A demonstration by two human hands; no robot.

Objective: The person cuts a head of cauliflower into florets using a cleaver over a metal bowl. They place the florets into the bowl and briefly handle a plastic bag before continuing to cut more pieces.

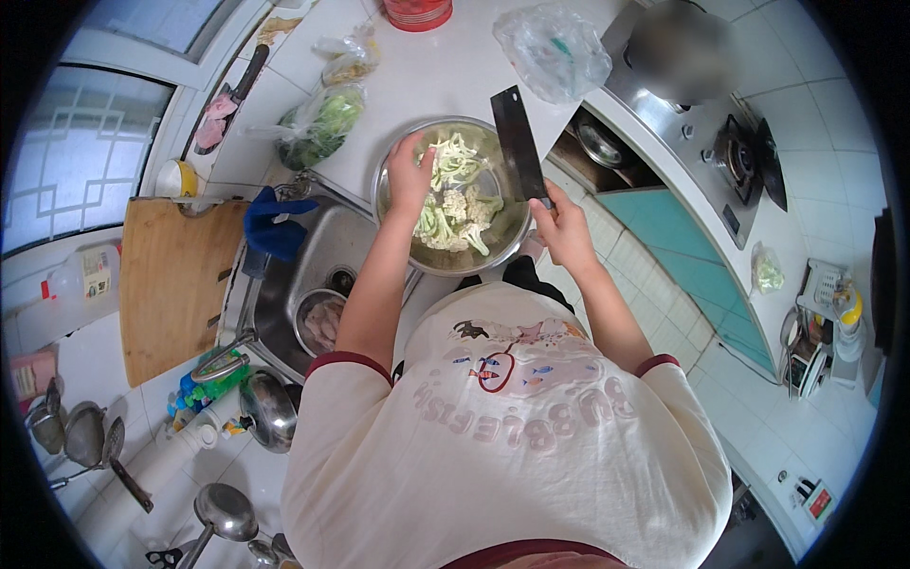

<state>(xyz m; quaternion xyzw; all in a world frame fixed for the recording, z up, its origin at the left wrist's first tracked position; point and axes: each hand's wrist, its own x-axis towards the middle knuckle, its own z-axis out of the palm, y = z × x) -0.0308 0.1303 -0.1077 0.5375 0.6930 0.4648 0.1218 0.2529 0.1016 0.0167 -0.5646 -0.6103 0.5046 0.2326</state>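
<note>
My right hand [567, 229] grips the handle of a dark-bladed cleaver [517, 146]. The blade points away from me, over the right rim of a steel bowl [380, 186]. Pieces of cut cauliflower [455, 204] lie in the bowl, paler stem pieces at the far side and florets nearer me. My left hand [410, 176] reaches over the bowl's left side, thumb and fingers apart beside the far cauliflower pieces. No piece shows between its fingers, though the fingertips' contact with the pieces is hard to make out.
Left of the bowl is a sink [274, 302] with a bowl of raw meat [321, 321] and a blue cloth [277, 226] on its edge. A wooden cutting board [178, 284] stands beyond. Bagged greens [323, 128] and a plastic bag [553, 53] lie on the counter. A gas burner [736, 158] is right.
</note>
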